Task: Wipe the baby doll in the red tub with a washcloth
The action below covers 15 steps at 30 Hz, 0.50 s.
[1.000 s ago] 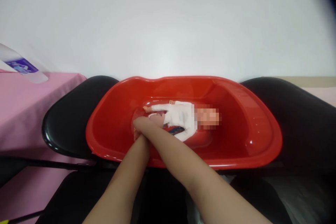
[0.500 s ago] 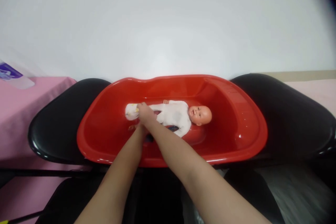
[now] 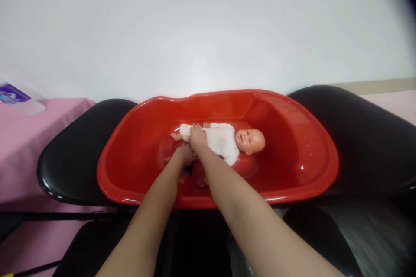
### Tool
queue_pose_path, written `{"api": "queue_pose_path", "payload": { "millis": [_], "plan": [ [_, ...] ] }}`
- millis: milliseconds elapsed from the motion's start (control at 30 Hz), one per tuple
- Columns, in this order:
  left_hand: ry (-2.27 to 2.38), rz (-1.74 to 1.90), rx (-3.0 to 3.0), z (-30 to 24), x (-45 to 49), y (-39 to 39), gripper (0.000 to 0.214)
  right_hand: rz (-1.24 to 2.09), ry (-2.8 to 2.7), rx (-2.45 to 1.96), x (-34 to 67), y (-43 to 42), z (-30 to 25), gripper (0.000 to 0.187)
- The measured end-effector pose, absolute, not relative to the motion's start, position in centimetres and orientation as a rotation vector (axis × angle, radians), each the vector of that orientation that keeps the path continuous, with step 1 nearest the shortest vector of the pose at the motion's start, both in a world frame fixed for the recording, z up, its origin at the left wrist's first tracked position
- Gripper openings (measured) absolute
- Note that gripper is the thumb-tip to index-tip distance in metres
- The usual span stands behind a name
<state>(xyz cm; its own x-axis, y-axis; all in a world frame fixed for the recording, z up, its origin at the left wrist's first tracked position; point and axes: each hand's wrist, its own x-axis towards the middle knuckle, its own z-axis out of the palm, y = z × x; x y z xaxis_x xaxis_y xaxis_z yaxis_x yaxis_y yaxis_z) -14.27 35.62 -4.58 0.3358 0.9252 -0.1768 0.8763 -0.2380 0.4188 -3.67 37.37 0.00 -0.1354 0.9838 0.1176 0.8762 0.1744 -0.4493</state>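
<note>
A baby doll (image 3: 250,140) lies on its back in a red baby bathtub (image 3: 130,173), its head to the right, in a white top (image 3: 222,140). Around its far leg sits a white cloth garment (image 3: 186,132) with yellow marks; a bare foot (image 3: 176,136) sticks out of its left end. My right hand (image 3: 197,137) is closed on this garment at the doll's hip, fingers bent over the cloth. Lower and left, my left hand (image 3: 185,154) is by the doll's near leg, its fingers mostly hidden. The near foot (image 3: 167,160) shows beyond it.
Black padded surfaces flank the tub, one on the left (image 3: 71,156) and one on the right (image 3: 364,147). A bottle with a purple label (image 3: 14,95) lies on a pink cloth (image 3: 65,114) at the far left. A white wall rises behind.
The patterned garment has moved right, up the doll's far leg, with my right hand on it. The far foot now shows. My left hand has shifted slightly right and apart from the right hand.
</note>
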Motion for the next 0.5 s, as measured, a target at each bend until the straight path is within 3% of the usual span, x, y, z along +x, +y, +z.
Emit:
{"api": "queue_pose_path", "payload": {
  "millis": [267,400,500],
  "plan": [
    [1.577,-0.195,2.29,-5.3,-14.6,35.8,0.067,0.388,-2.244,-1.852,-3.2,38.0,-1.4,0.04],
    [1.618,-0.182,2.316,-5.3,-14.8,35.4,0.073,0.384,-2.229,-1.855,-3.2,37.8,-1.4,0.038],
    [1.66,-0.037,2.254,-5.0,-14.8,35.1,0.082,0.384,-2.199,-1.893,-3.3,37.6,-1.5,0.05]
  ]
}}
